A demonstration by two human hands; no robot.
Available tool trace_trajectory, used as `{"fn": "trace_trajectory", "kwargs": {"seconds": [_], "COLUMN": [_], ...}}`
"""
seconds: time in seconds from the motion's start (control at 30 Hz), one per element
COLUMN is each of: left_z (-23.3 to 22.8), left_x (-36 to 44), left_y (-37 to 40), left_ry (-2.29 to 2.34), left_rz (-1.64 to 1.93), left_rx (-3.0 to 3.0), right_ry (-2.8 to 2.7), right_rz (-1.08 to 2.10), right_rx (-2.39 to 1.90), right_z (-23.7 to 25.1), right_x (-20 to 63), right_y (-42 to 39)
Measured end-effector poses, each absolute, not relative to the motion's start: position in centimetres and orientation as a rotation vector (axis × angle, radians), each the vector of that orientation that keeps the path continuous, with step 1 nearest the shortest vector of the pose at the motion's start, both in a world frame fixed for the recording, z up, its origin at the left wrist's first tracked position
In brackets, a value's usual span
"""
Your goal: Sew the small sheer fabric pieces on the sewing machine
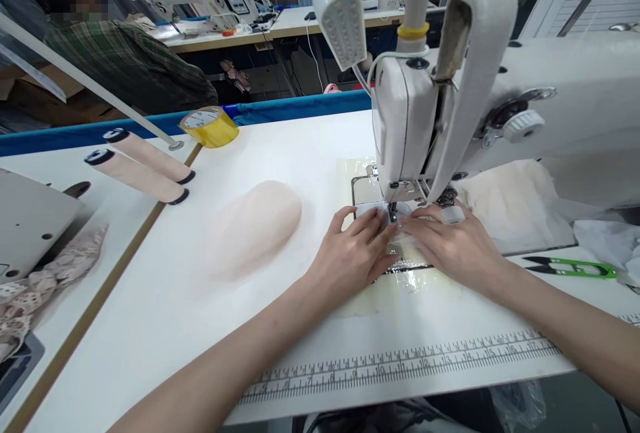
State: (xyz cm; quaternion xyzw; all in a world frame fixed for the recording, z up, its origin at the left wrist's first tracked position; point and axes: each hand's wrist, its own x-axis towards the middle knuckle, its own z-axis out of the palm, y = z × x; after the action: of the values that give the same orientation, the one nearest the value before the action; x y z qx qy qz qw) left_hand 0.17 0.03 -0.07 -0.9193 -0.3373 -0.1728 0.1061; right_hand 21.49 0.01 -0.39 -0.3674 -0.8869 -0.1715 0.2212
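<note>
A white sewing machine stands on the white table. Both my hands lie flat under its head, pressing a small piece of pale sheer fabric at the presser foot. My left hand is left of the needle, fingers stretched toward it. My right hand is right of it, with white tape around one finger. The fabric is mostly hidden under my fingers.
A pile of pale pink fabric lies left of my hands. Two pink thread cones and a yellow tape roll sit further left. Green thread snips and white cloth lie right. A ruler strip runs along the front edge. Another person sits behind.
</note>
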Motion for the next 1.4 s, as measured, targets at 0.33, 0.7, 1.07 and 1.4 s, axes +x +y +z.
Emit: {"fn": "trace_trajectory", "kwargs": {"seconds": [0.33,0.7,1.07,1.4], "left_z": [0.0,0.1,0.2,0.0], "left_x": [0.2,0.1,0.2,0.1], "left_y": [-0.8,-0.3,0.2,0.4], "left_ry": [-0.927,-0.946,-0.951,-0.951], "left_rz": [-0.553,-0.550,-0.564,-0.560], "left_rx": [-2.636,-2.674,-2.687,-2.688], "right_ry": [-2.543,-2.559,-2.580,-2.590], "right_rz": [-0.507,-0.538,-0.527,-0.508], "right_rx": [-1.012,-1.037,-1.117,-1.135], "right_z": [-0.6,-0.7,-0.5,-0.7], "right_x": [21.6,21.7,21.5,21.5], "right_y": [-0.4,-0.3,-0.1,0.1]}}
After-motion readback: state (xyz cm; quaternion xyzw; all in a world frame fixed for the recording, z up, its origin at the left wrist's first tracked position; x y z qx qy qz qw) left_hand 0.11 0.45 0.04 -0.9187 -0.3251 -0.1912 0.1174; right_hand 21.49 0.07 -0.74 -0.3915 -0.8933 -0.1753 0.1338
